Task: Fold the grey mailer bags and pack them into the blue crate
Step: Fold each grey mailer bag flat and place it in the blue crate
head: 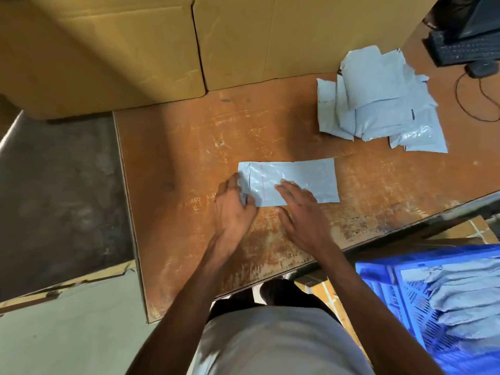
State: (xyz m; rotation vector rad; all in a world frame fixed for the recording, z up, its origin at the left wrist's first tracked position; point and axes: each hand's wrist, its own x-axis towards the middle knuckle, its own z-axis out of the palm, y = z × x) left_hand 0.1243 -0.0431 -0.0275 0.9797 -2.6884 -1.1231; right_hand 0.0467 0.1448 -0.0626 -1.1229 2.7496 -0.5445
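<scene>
Grey mailer bag [297, 180] flat on the worn orange-brown tabletop [184, 147], lying as a long strip, left to right, close to the near edge; thin red line and dark crease across its left part. Left hand [234, 209] at the strip's left end, fingers [244, 197] curled round that end and pinching it, the corner lifted slightly off the surface. Right hand [300, 209] laid palm down over the strip's lower middle, fingers [286, 186] straight and slightly spread, pressing the plastic flat; thumb off the bag, on bare wood just below its near edge.

Farther back and to the right, well apart from the strip, loose pile of grey mailer bags [378, 104], overlapping at odd angles, some glossy. Below the tabletop's near right edge, blue crate [384, 290] with slotted walls, holding a row of folded grey bags [465, 301] stacked one against the next; exact count hard to tell, since that corner is blurred.

Along the far side, two large cardboard boxes [108, 50] standing side by side against the tabletop. At the far right corner, black keyboard [465, 48] and black mouse [483, 68] with a cable [460, 101] looping over the wood. On the left, a dark grey surface [59, 190] lower than the tabletop. At the bottom, light grey shirt [270, 345] between the two bare forearms.
</scene>
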